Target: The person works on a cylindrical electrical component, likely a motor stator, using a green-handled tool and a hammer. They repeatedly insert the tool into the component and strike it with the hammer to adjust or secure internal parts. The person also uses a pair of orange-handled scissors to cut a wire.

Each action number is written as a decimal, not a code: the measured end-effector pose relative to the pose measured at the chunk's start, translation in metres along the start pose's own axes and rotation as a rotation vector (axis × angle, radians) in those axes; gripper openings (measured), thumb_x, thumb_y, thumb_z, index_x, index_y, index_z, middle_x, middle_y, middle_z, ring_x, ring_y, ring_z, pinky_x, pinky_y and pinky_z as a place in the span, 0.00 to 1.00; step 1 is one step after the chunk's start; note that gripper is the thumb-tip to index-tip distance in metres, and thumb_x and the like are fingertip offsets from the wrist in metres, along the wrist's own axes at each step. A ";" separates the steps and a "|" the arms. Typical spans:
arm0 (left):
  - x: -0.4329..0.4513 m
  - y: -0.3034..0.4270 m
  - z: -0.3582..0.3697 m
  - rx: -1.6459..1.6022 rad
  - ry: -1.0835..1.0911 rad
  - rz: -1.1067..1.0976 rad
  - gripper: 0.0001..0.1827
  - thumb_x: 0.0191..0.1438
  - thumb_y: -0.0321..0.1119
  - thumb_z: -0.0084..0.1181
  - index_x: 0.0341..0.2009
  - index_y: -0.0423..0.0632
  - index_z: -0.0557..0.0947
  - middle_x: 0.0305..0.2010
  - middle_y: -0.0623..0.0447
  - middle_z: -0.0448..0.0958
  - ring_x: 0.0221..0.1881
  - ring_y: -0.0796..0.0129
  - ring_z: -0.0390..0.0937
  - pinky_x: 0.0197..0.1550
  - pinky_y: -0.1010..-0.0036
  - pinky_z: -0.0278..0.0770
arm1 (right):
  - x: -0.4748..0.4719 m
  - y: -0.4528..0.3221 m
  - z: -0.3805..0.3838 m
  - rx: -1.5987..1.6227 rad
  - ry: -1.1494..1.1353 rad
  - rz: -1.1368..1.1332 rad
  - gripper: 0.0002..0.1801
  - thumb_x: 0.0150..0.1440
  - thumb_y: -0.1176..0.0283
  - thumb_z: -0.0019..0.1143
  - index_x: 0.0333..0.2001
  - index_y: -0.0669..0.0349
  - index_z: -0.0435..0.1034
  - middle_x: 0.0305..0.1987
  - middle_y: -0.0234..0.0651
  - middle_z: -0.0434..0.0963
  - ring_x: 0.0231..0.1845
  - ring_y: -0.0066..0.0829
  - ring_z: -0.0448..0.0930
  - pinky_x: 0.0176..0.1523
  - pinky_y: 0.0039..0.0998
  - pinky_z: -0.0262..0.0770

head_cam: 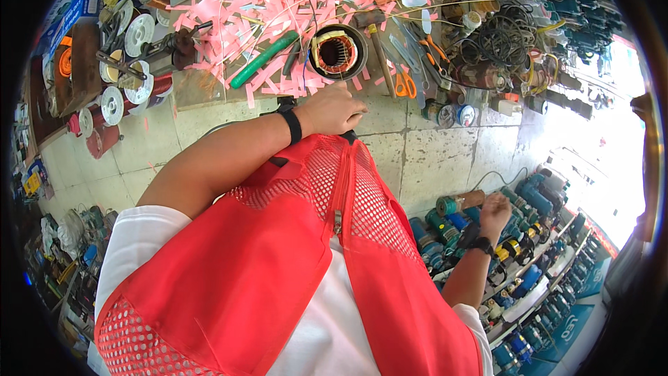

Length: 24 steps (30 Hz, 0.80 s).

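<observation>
My left hand (336,108), with a black band at its wrist, is bent over the top of my red mesh vest (376,209), near the bench edge. Its fingers curl down and whether they grip anything is hidden. Just beyond it, a motor stator with copper windings (336,54) stands in a round dark housing. My right hand (496,214), wearing a dark wristband, is out at the right over rows of pumps, its fingers bent; nothing plainly shows in it. A green rod-like roll (264,59), a hammer (382,52) and orange-handled scissors (405,84) lie around the stator.
Pink paper strips (209,2) cover much of the bench. Wire spools (140,35) and a metal vise-like tool (177,47) are at the left. Coiled black cables (506,31) and motor parts crowd the right. Pumps (537,193) stand in rows at the lower right, beside the tiled floor (438,156).
</observation>
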State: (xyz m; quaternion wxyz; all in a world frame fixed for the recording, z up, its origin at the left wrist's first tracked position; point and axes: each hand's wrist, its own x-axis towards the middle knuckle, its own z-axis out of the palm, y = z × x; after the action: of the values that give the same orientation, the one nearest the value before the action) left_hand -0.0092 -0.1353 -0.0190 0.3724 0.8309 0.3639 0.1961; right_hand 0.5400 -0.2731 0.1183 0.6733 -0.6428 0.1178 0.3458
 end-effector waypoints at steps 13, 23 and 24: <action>0.015 0.001 -0.010 -0.606 0.078 -0.298 0.20 0.68 0.47 0.46 0.41 0.45 0.85 0.32 0.46 0.81 0.37 0.57 0.79 0.43 0.65 0.75 | -0.186 0.262 0.226 -2.142 -1.621 -1.197 0.17 0.56 0.53 0.58 0.28 0.56 0.76 0.27 0.39 0.81 0.33 0.43 0.83 0.37 0.44 0.78; 0.009 0.005 -0.011 -0.774 0.143 -0.331 0.21 0.69 0.44 0.45 0.32 0.41 0.79 0.30 0.52 0.76 0.35 0.68 0.74 0.43 0.71 0.72 | -0.199 0.176 0.239 -1.536 -1.543 -0.231 0.12 0.55 0.73 0.60 0.43 0.65 0.77 0.39 0.46 0.83 0.32 0.42 0.82 0.39 0.36 0.79; 0.008 0.006 -0.010 -0.794 0.157 -0.334 0.21 0.70 0.44 0.45 0.32 0.41 0.79 0.30 0.53 0.76 0.35 0.68 0.74 0.43 0.71 0.72 | -0.200 0.179 0.238 -1.354 -1.472 0.078 0.11 0.55 0.76 0.60 0.43 0.65 0.77 0.40 0.46 0.83 0.32 0.42 0.82 0.39 0.35 0.79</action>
State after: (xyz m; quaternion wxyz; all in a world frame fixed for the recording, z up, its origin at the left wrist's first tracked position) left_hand -0.0073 -0.1266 -0.0077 0.6608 0.5355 0.4168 0.3206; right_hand 0.2151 -0.1219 0.1337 0.0589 -0.5124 -0.5292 0.6738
